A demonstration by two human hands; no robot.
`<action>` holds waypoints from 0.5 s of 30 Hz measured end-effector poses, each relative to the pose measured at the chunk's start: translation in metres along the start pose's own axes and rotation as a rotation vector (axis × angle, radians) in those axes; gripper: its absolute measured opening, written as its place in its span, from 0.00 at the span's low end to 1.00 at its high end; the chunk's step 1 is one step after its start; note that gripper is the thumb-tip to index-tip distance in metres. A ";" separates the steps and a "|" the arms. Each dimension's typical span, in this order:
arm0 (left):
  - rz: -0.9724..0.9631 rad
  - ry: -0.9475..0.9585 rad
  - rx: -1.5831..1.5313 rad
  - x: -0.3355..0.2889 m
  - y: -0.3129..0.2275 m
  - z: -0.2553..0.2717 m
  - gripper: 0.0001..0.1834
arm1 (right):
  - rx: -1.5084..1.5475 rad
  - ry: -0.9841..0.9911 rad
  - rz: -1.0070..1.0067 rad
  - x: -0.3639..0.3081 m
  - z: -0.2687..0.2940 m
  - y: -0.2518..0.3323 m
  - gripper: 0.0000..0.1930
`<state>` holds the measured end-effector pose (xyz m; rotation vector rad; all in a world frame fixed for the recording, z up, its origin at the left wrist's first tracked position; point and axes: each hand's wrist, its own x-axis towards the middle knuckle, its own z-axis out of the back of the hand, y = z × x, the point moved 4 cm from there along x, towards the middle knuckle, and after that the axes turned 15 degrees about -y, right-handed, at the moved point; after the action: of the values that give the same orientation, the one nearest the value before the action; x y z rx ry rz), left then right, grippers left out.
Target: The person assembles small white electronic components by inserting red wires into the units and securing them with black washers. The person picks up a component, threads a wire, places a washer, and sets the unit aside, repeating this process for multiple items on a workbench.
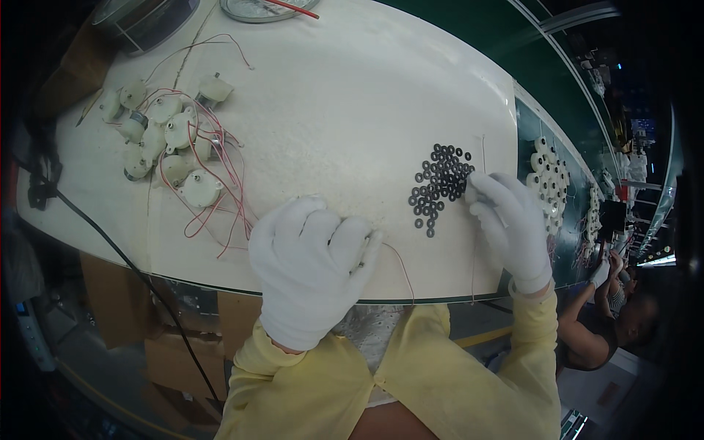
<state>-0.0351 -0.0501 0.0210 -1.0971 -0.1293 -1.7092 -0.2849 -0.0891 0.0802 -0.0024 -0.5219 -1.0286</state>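
Note:
My left hand (308, 271), in a white glove, is curled above the table's near edge. Its fingers close round a small part that they mostly hide; a thin reddish wire (400, 257) runs from beside the fingertips towards the edge. To the right, my gloved right hand (510, 224) has its thumb and fingers pinched together at the right side of a pile of small black ring washers (440, 180). Whatever is between those fingertips is hidden. Left of my left hand lies a heap of off-white round motors (180, 132) with tangled red wires.
The white table (330, 95) has a round metal dish (268, 9) with a red stick at its far side. Rows of white round parts (548, 183) stand on a green surface at right. Another person (598, 330) sits beyond. A black cable (117, 246) crosses the left edge.

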 end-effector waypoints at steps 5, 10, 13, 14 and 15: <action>0.011 0.021 -0.017 0.003 -0.001 0.002 0.17 | -0.253 0.042 0.152 -0.001 0.000 0.003 0.22; 0.009 0.013 -0.034 0.003 -0.001 0.001 0.18 | -0.339 0.108 0.190 0.006 0.003 0.010 0.23; 0.005 0.019 -0.043 0.003 0.000 0.002 0.18 | -0.388 0.261 0.244 0.000 0.013 0.012 0.21; 0.005 0.021 -0.041 0.004 0.000 0.002 0.18 | -0.424 0.276 0.257 -0.002 0.015 0.015 0.20; 0.005 0.023 -0.038 0.004 0.000 0.003 0.18 | -0.460 0.291 0.271 -0.003 0.016 0.019 0.19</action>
<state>-0.0338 -0.0513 0.0259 -1.1045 -0.0800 -1.7258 -0.2775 -0.0732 0.0976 -0.3196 -0.0104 -0.8451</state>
